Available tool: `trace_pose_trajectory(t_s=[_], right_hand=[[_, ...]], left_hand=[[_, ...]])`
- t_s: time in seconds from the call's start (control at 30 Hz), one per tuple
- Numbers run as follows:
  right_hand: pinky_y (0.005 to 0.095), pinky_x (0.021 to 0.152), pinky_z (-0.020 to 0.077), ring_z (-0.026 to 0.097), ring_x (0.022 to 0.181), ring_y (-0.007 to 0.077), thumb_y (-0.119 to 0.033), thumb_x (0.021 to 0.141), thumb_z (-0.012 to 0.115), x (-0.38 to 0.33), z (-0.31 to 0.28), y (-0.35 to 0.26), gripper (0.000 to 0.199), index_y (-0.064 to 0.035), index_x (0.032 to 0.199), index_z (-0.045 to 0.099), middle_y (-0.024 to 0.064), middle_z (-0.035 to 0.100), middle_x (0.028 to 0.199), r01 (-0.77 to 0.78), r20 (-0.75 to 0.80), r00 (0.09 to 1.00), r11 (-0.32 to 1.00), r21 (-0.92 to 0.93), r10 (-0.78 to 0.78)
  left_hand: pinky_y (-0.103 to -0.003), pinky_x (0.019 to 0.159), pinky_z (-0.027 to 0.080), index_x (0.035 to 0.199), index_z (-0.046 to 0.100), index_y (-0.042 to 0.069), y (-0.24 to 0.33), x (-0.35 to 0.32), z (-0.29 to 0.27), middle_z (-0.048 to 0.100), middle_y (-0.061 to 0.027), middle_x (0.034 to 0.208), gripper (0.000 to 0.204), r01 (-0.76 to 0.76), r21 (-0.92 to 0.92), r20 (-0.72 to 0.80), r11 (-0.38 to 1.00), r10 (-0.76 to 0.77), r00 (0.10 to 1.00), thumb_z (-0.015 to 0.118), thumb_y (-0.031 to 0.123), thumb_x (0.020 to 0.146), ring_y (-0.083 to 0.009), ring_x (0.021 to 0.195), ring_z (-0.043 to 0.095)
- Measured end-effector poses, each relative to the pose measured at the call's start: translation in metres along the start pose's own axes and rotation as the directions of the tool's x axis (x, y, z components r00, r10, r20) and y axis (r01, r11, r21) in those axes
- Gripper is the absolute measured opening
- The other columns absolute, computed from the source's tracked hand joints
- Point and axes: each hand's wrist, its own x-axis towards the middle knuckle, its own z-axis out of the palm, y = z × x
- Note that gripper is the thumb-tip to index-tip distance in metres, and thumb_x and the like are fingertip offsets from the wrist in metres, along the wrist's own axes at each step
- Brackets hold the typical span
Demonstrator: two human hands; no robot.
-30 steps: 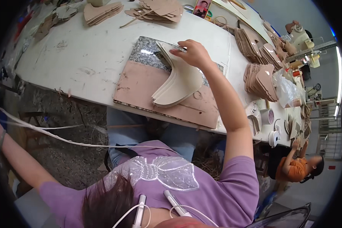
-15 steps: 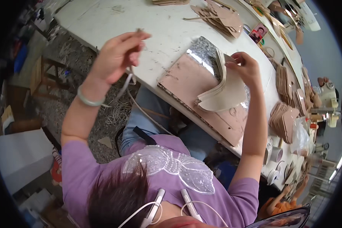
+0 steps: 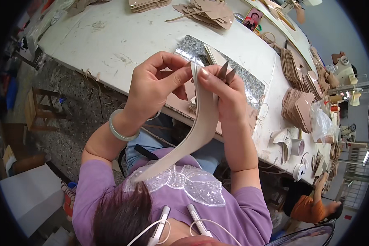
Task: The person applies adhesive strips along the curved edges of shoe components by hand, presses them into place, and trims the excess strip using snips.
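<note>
A long, curved beige leather-like piece hangs in front of my chest, its lower end near the shirt. My left hand pinches its upper end between thumb and fingertips. Close beside it, my right hand grips the same end with the thumb. Two pointed dark blades, like those of small snips, stick up between the right hand's fingers; their handle is hidden. Behind the hands, a speckled grey slab lies on the table, with a stack of pale pieces on it, partly covered.
The white table bears stacks of beige cut pieces at the far side and more stacks on the right. A clear plastic bag and white spools are nearby. A wooden stool stands left. Someone in orange sits at lower right.
My left hand has come right and down to the beige piece. My right hand has moved left, lifting this piece off the stack toward me. The view has shifted.
</note>
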Motion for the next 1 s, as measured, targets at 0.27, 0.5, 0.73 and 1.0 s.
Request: trace_pose_trajectory(t_s=[0.27, 0.5, 0.73, 1.0], right_hand=[[0.0233, 0.047, 0.0461, 0.057, 0.053, 0.0119, -0.016, 0.081, 0.062, -0.004, 0.007, 0.001, 0.018, 0.001, 0.085, 0.06, 0.0068, 0.06, 0.069, -0.062, -0.13, 0.99, 0.998, -0.01, 0.06], [0.0248, 0.047, 0.0475, 0.058, 0.054, 0.0128, -0.013, 0.079, 0.062, -0.006, 0.009, -0.003, 0.015, 0.0008, 0.085, 0.06, 0.0077, 0.061, 0.07, -0.121, -0.176, 0.976, 0.992, 0.036, 0.126], [0.0227, 0.053, 0.0463, 0.059, 0.06, 0.0108, -0.016, 0.08, 0.062, -0.007, 0.004, 0.001, 0.017, -0.0001, 0.087, 0.063, 0.0066, 0.063, 0.075, -0.224, -0.129, 0.966, 0.974, 0.027, 0.226], [0.0222, 0.05, 0.046, 0.058, 0.056, 0.01, -0.018, 0.081, 0.062, -0.007, 0.001, -0.001, 0.016, -0.0024, 0.085, 0.062, 0.0059, 0.062, 0.072, -0.224, -0.157, 0.959, 0.97, 0.091, 0.236]], left_hand=[[-0.019, 0.051, 0.048, 0.093, 0.058, -0.001, -0.002, -0.005, 0.002, 0.063, -0.0044, 0.069, 0.013, -0.107, 0.14, 0.02, 0.984, 0.105, 0.994, 0.063, 0.005, 0.083, -0.0087, 0.057, 0.059], [-0.021, 0.059, 0.053, 0.093, 0.058, -0.002, -0.01, -0.004, -0.002, 0.062, -0.0064, 0.084, 0.011, -0.305, 0.217, 0.127, 0.927, 0.283, 0.951, 0.06, -0.003, 0.083, -0.0103, 0.068, 0.061], [-0.021, 0.062, 0.054, 0.098, 0.061, -0.005, -0.007, -0.002, -0.017, 0.061, -0.0089, 0.092, 0.019, -0.438, 0.324, 0.347, 0.838, 0.325, 0.88, 0.061, -0.008, 0.079, -0.0121, 0.075, 0.061], [-0.021, 0.06, 0.05, 0.113, 0.055, -0.006, -0.006, -0.014, -0.021, 0.059, -0.0095, 0.094, 0.027, -0.144, 0.296, 0.367, 0.944, 0.026, 0.93, 0.055, -0.001, 0.086, -0.0118, 0.072, 0.06]])
